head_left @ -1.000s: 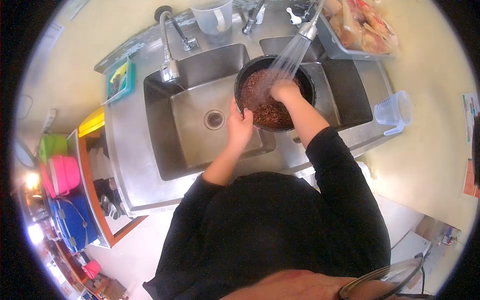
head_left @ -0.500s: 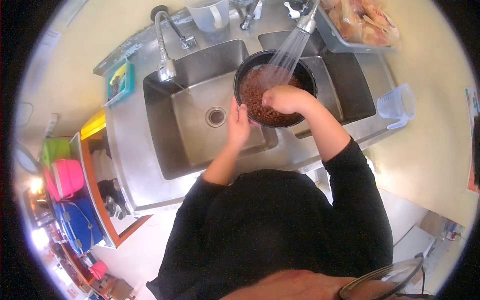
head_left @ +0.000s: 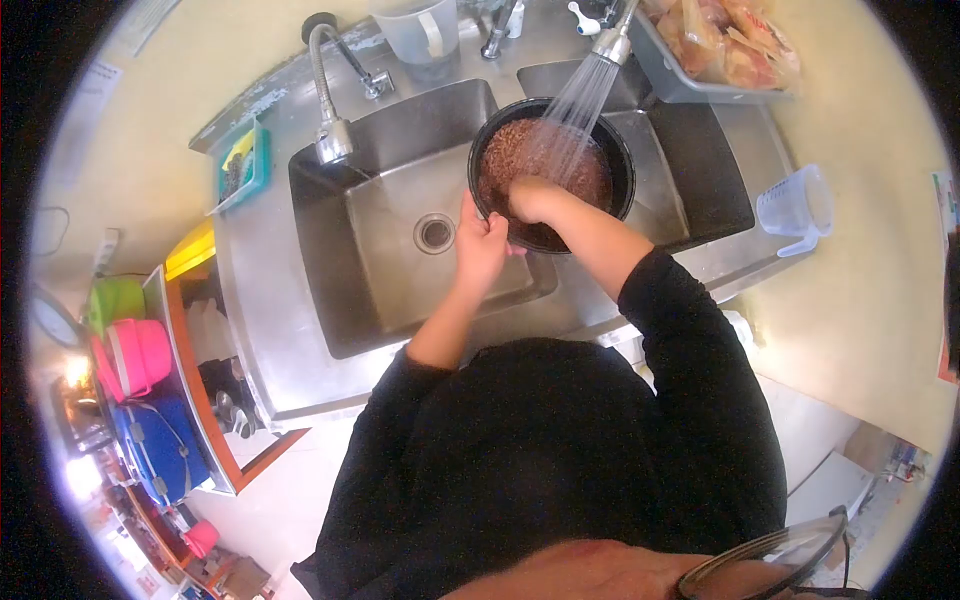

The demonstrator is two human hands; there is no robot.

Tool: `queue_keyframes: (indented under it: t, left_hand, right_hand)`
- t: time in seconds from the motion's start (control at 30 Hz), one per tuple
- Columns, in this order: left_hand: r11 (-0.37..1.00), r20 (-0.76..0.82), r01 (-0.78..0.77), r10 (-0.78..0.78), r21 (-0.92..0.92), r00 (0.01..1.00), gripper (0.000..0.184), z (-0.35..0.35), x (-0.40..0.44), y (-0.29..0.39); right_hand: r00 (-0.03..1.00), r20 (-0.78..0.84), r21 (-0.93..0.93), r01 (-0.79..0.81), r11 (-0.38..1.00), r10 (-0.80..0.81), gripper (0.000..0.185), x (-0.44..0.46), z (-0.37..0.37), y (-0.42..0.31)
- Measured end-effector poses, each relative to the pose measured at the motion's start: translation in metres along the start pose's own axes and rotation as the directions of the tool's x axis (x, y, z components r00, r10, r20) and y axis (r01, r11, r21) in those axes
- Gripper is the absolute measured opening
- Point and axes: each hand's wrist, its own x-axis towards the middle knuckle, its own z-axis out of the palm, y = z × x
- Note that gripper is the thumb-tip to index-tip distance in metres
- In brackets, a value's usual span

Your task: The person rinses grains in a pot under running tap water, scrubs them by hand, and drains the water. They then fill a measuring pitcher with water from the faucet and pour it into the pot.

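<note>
Black pot (head_left: 622, 175) is over the divider (head_left: 573, 274) between the left sink (head_left: 385, 290) and right sink (head_left: 710, 185), faucet spray (head_left: 572, 105) hitting the reddish grains (head_left: 508, 145) inside. Left hand (head_left: 482, 245) has its grip clamped on the near-left rim; right hand (head_left: 535, 200) is down in the grains, fingertips hidden, so can't tell if that grip's open.

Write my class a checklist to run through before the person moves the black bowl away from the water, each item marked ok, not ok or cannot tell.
1. Left hand on the rim of the black bowl: ok.
2. Right hand out of the bowl: not ok, it is down among the reddish-brown bits.
3. Spray head above the bowl turned off: not ok, water is pouring in.
4. Sleeves back from the bowl: ok, both forearms are bare.
5. Bowl supported from below: cannot tell, its underside is hidden.
</note>
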Motion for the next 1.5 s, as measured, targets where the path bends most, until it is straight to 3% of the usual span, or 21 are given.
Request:
queue_keyframes:
  t: [0.07, 0.17, 0.2, 0.43, 0.47, 0.57, 0.63, 0.7, 0.73, 0.83, 0.87, 0.93, 1.03, 1.1, 1.23, 1.43, 1.47, 1.5]
  left_hand:
    - [1.0, -0.003, -0.008, 0.008, 0.024, 1.0, 0.061, 0.0, 0.001, 0.0]
    - [0.998, -0.021, -0.021, 0.022, 0.051, 1.0, 0.058, 0.001, 0.004, 0.0]
    - [0.998, -0.028, -0.028, 0.029, 0.048, 0.999, 0.055, 0.003, 0.003, 0.001]
    - [0.998, -0.04, -0.058, 0.059, 0.031, 0.997, 0.055, 0.001, 0.005, -0.005]
    - [0.998, -0.055, -0.053, 0.056, 0.039, 0.997, 0.054, 0.002, 0.005, -0.005]
    - [0.998, -0.071, -0.047, 0.05, 0.048, 0.996, 0.05, 0.006, 0.003, -0.006]
    - [0.998, -0.046, -0.047, 0.049, 0.042, 0.998, 0.05, 0.006, 0.002, -0.005]
    - [0.996, -0.046, -0.078, 0.08, 0.048, 0.996, 0.051, 0.005, 0.001, -0.007]
    - [0.994, -0.048, -0.094, 0.096, 0.052, 0.994, 0.051, 0.004, 0.002, -0.008]
    - [0.996, -0.066, -0.068, 0.072, 0.062, 0.995, 0.05, 0.003, 0.002, -0.009]
    - [0.996, -0.066, -0.077, 0.08, 0.045, 0.995, 0.05, 0.003, 0.002, -0.009]
    - [0.995, -0.06, -0.101, 0.102, 0.011, 0.993, 0.049, 0.006, 0.002, -0.006]
    - [0.994, -0.07, -0.111, 0.111, -0.003, 0.991, 0.048, 0.008, 0.002, -0.006]
    - [0.993, -0.07, -0.114, 0.116, 0.025, 0.991, 0.047, 0.005, 0.003, -0.01]
    - [0.995, -0.113, -0.097, 0.097, 0.01, 0.989, 0.047, 0.012, -0.003, 0.0]
    - [0.997, -0.106, -0.074, 0.078, 0.035, 0.991, 0.058, 0.005, 0.0, -0.012]
    - [0.997, -0.101, -0.061, 0.066, 0.051, 0.993, 0.058, 0.004, -0.002, -0.01]
    - [0.996, -0.092, -0.052, 0.058, 0.066, 0.994, 0.058, 0.004, -0.002, -0.008]
  right_hand:
    - [0.993, -0.108, 0.077, -0.045, 0.996, 0.053, 0.03, -0.007, -0.01, 0.001]
    - [0.988, -0.122, 0.073, -0.086, 0.994, 0.094, 0.034, 0.015, 0.002, 0.026]
    - [0.987, -0.043, 0.101, -0.15, 0.984, 0.155, 0.036, 0.015, -0.002, 0.031]
    - [0.916, -0.13, 0.079, -0.372, 0.925, 0.38, 0.03, -0.013, -0.026, 0.046]
    - [0.926, -0.143, 0.042, -0.348, 0.937, 0.35, 0.03, -0.022, -0.028, 0.045]
    - [0.978, 0.187, -0.295, -0.031, 0.955, 0.089, 0.03, -0.03, -0.022, 0.037]
    - [0.971, 0.233, -0.157, -0.009, 0.988, 0.046, 0.032, -0.045, -0.027, 0.023]
    - [0.983, 0.182, 0.054, -0.013, 0.998, 0.002, 0.034, -0.042, -0.019, 0.024]
    - [0.985, 0.144, 0.096, 0.08, 0.992, -0.093, 0.034, -0.038, -0.017, 0.029]
    - [0.996, 0.043, 0.122, 0.069, 0.99, -0.074, 0.036, -0.048, -0.061, 0.008]
    - [0.986, -0.155, 0.054, 0.066, 0.996, -0.057, 0.037, -0.047, -0.06, 0.008]
    - [0.844, -0.533, -0.077, 0.016, 0.997, -0.055, 0.039, -0.041, -0.058, 0.013]
    - [0.919, -0.389, -0.057, -0.089, 0.994, 0.06, 0.044, -0.023, -0.047, 0.028]
    - [0.986, -0.156, -0.011, -0.066, 0.998, 0.064, 0.046, -0.013, -0.043, 0.035]
    - [0.98, 0.197, 0.073, -0.001, 0.997, -0.013, 0.05, -0.016, -0.039, 0.034]
    - [0.942, 0.262, -0.055, 0.233, 0.971, -0.211, 0.041, -0.053, -0.066, 0.029]
    - [0.991, 0.072, -0.011, 0.114, 0.993, -0.113, 0.036, -0.053, -0.067, 0.033]
    - [0.999, 0.034, -0.138, 0.011, 0.99, -0.007, 0.033, -0.043, -0.075, 0.035]
